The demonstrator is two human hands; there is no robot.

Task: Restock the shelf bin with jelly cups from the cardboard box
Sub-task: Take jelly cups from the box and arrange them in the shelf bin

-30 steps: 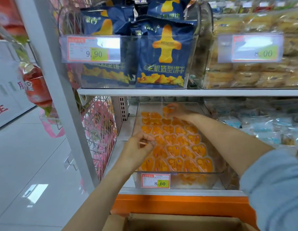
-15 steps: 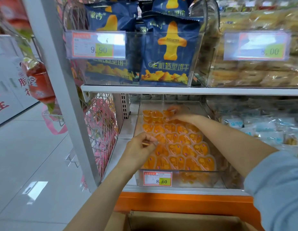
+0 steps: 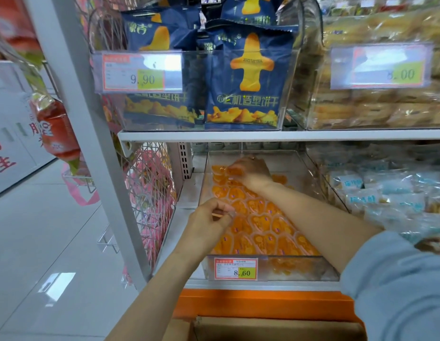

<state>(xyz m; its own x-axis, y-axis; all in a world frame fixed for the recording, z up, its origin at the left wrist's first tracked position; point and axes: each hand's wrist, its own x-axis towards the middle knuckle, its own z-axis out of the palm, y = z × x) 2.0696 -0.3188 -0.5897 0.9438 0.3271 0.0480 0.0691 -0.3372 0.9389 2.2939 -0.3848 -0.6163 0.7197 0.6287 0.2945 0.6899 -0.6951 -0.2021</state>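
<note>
A clear plastic shelf bin (image 3: 305,269) on the lower shelf holds several rows of orange jelly cups (image 3: 263,225). My left hand (image 3: 209,223) hovers over the bin's front left part, fingers pinched on the edge of one jelly cup. My right hand (image 3: 251,172) reaches to the bin's back left, fingers closed on a jelly cup (image 3: 232,171) just above the back row. The back right of the bin floor is bare. The open cardboard box (image 3: 275,328) lies at the bottom edge, its inside hidden.
A price tag marked 8.60 (image 3: 235,269) hangs on the bin front. The shelf above (image 3: 283,135) carries a bin of blue biscuit bags (image 3: 241,80) and a bin of wrapped cakes (image 3: 376,104). Pale blue packets (image 3: 376,193) fill the bin to the right. A white upright post (image 3: 91,134) stands on the left.
My right hand shifted left along the back of the bin with a jelly cup. My left hand has kept its pinch over the front rows. The view has tilted slightly.
</note>
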